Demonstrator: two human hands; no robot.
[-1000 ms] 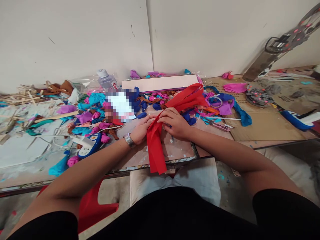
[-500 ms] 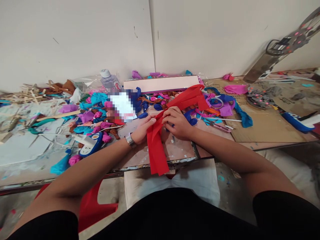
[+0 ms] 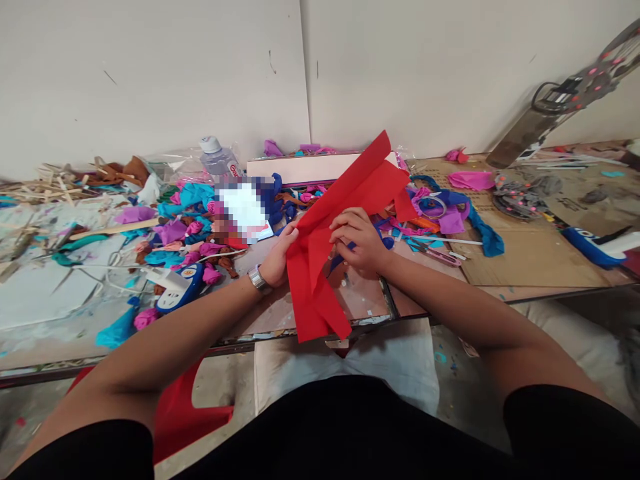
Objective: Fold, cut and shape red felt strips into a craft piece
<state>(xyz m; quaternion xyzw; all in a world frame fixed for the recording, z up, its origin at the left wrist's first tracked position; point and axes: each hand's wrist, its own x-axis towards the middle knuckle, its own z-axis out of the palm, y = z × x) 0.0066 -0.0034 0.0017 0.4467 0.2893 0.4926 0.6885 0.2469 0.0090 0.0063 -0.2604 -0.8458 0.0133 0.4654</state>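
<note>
A long piece of red crepe paper or thin fabric, folded and creased, is held up over the table's front part. Its upper end points toward the wall, and its lower end hangs near the table's front edge. My left hand grips its left edge, thumb on top and the other fingers hidden behind. My right hand has its fingers curled against the sheet's right side, pinching a fold. Dark blue pieces lie close beside the right hand.
Colourful crumpled scraps cover the left side, near a blue power strip and a clear bottle. A partly blurred lit screen lies centre-left. To the right are a utility knife, cardboard and a dark bottle.
The red sheet has opened out wider, its upper end rising and its lower part spreading. My left hand has shifted slightly left and my right hand slightly right.
</note>
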